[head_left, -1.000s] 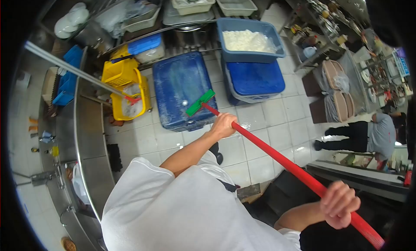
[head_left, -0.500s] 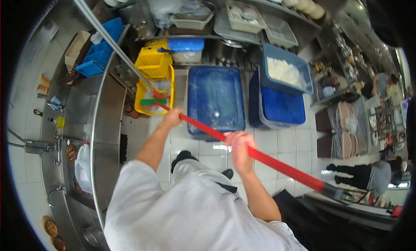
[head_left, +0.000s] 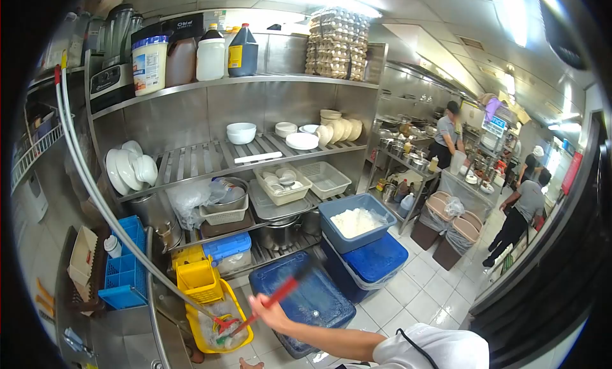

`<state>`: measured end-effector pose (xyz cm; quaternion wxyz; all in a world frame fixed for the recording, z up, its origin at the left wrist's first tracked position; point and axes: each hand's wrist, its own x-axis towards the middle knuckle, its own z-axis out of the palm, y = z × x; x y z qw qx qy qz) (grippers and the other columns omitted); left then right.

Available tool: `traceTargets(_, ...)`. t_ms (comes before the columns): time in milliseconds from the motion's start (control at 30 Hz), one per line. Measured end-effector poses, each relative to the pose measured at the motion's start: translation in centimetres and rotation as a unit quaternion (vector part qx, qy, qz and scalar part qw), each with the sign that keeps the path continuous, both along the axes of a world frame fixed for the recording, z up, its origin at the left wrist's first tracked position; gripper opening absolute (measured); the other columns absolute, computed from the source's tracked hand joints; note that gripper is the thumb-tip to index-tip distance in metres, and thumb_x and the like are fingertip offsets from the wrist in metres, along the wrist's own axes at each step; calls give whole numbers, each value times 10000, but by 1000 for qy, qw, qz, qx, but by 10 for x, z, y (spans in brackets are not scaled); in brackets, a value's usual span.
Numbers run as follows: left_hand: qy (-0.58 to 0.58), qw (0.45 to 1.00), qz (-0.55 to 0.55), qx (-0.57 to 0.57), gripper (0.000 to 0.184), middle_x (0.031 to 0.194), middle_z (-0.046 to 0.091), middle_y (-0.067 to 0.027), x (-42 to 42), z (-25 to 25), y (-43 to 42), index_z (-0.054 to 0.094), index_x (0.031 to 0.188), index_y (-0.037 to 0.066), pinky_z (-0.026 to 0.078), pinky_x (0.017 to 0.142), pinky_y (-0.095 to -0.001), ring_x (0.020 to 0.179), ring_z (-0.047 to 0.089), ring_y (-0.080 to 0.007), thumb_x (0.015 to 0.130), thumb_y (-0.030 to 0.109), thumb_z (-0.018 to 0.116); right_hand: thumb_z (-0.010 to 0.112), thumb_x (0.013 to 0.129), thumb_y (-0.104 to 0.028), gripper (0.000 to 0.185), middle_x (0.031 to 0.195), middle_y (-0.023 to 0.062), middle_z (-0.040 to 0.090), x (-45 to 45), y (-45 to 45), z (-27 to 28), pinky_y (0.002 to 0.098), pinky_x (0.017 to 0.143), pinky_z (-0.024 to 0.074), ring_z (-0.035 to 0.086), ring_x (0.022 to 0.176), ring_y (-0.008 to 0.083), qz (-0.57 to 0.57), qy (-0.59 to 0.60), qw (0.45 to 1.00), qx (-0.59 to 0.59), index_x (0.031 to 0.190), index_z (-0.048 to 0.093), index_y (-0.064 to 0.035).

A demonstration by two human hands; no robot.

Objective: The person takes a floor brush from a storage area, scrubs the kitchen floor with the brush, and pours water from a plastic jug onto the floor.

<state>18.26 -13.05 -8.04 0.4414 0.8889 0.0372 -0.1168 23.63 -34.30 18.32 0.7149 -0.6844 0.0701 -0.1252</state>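
My right hand [head_left: 271,313] is closed around the red handle of a mop [head_left: 284,291], whose upper end is blurred. The handle slants down to a green clamp and pale strands inside a yellow mop bucket [head_left: 246,341]. At the bottom edge, part of my left hand [head_left: 252,364] shows, off the handle with its fingers apart; most of it is cut off. A second mop with a long metal handle [head_left: 127,240] and a red clamp also stands in the bucket, leaning toward the upper left. A yellow wringer [head_left: 199,281] sits at the bucket's back.
Beside the bucket is a large blue-lidded bin [head_left: 280,280]. Another blue bin [head_left: 382,260] carries a grey-blue tub [head_left: 328,227] of white contents. Steel shelves [head_left: 191,159] with dishes stand behind. Bins with brown lids [head_left: 468,225] and several people are at the right.
The view has tilted up toward the shelves. My left hand has come off the handle and dropped low. My right hand still grips it, and the handle stands steeper, its head in the bucket.
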Motion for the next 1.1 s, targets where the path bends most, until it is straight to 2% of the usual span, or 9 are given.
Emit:
traceTargets(67, -52, 995, 42, -79, 1177, 1477, 279, -305, 26, -8, -6, 194, 1513, 37, 261, 1159, -498, 1368, 312, -443, 553, 82, 875, 560, 981, -453, 448, 659, -19, 516, 11, 3, 70, 278, 589, 410, 464, 636, 85, -28, -3, 999, 14, 701, 490, -111)
traceTargets(167, -145, 986, 36, -80, 1216, 1561, 145, -309, 61, 35, -43, 119, 1554, 127, 152, 1183, -530, 1452, 111, -481, 591, 155, 860, 590, 975, -361, 411, 649, 8, 560, -13, -20, 161, 294, 642, 486, 590, 684, 132, -59, -90, 994, 25, 680, 545, -79)
traceTargets(233, -281, 949, -28, -142, 1024, 1521, 285, -288, 85, 92, -80, 298, 1510, 133, 232, 1153, -515, 1417, 253, -447, 657, 239, 855, 557, 969, -218, 260, 625, 39, 541, -50, -56, 236, 330, 650, 500, 581, 621, 180, -88, -216, 972, 5, 747, 575, -83)
traceTargets(300, -327, 904, -38, -272, 354, 940, 640, -154, 105, 137, -134, 640, 997, 56, 469, 927, -429, 886, 615, -344, 743, 231, 814, 538, 986, -264, 251, 589, 14, 431, -101, -88, 288, 356, 584, 447, 471, 563, 155, -35, -274, 957, 92, 807, 479, -97)
traceTargets(333, -296, 933, -29, -202, 288, 690, 561, -130, 95, 186, -153, 570, 708, 43, 495, 833, -439, 674, 564, -347, 776, 218, 788, 511, 1007, -265, 257, 607, 2, 407, -128, -104, 304, 333, 562, 400, 412, 563, 137, -59, -287, 950, 106, 814, 460, -103)
traceTargets(467, -327, 887, -247, -212, 375, 619, 525, -154, 56, 240, -223, 479, 593, 45, 426, 603, -470, 610, 527, -397, 744, 229, 769, 443, 1042, -246, 324, 582, -27, 334, -232, -140, 354, 238, 527, 318, 311, 545, 84, -21, -316, 947, 56, 752, 437, -101)
traceTargets(733, -166, 800, -487, -307, 63, 655, 624, -145, -42, 126, -337, 617, 628, 84, 494, 623, -468, 686, 640, -368, 640, 92, 679, 493, 1015, -327, 421, 460, -74, 417, -304, -146, 276, 176, 332, 364, 379, 342, 26, -126, -327, 929, -116, 648, 397, -145)
traceTargets(900, -302, 823, -465, -122, 262, 582, 598, -118, 100, 84, -323, 552, 537, 85, 506, 573, -435, 608, 624, -332, 632, 175, 780, 437, 1029, -253, 310, 530, -56, 430, -260, -164, 158, 239, 341, 302, 357, 375, 56, -191, -320, 926, -59, 735, 458, -155)
traceTargets(1100, -203, 841, -430, -257, 153, 589, 583, -129, -48, 146, -379, 602, 576, 93, 460, 566, -416, 618, 616, -327, 652, 144, 724, 463, 996, -280, 319, 441, -70, 417, -319, -280, 260, 197, 311, 320, 357, 325, 20, -110, -335, 936, -6, 707, 402, -160)
